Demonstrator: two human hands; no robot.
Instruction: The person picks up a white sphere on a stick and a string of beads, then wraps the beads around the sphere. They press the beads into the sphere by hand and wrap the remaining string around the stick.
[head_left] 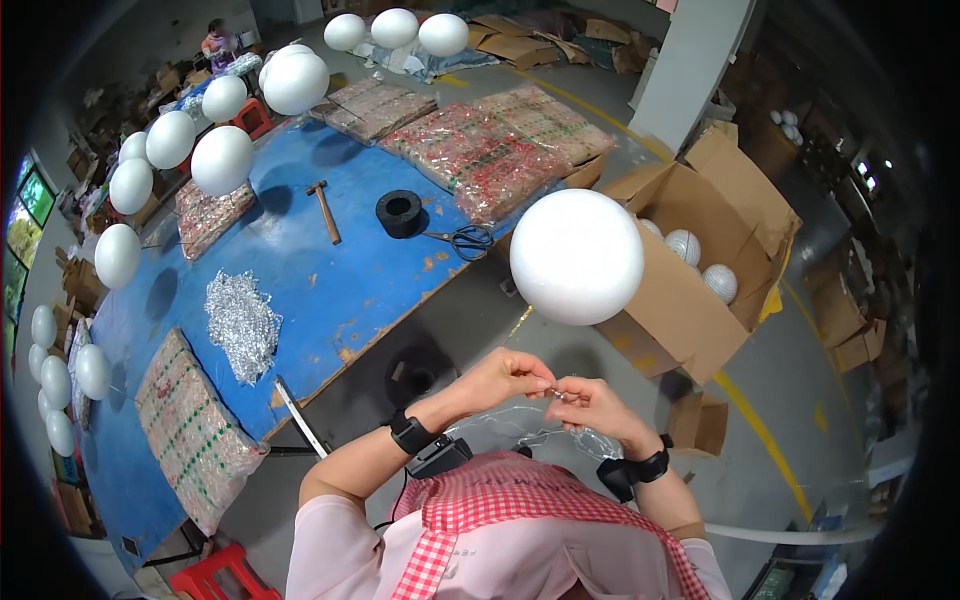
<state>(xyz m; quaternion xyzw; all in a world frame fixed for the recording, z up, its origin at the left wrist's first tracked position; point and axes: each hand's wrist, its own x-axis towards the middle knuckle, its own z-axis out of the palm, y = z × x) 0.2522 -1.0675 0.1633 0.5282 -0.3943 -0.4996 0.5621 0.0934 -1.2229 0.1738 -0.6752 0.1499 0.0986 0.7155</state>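
My left hand (512, 378) and my right hand (598, 408) meet in front of my chest, fingertips pinched close together. Between them runs a thin silvery strand (556, 393), small and partly covered by the fingers. More of the strand hangs in loose loops (595, 445) below, over the red checked apron (490, 490). Just beyond the hands, a big glossy white ball (577, 257) stands up on a thin golden stick (520, 322); the stick's lower end is hidden, and I cannot tell what supports it.
On the worn blue table (330, 270) lie a heap of silvery strands (243, 325), a hammer (325, 212), black tape (400, 212), scissors (465, 240) and wrapped bundles (475, 155). White balls (222, 160) stand along its far side. At right, an open carton (690, 310) holds balls.
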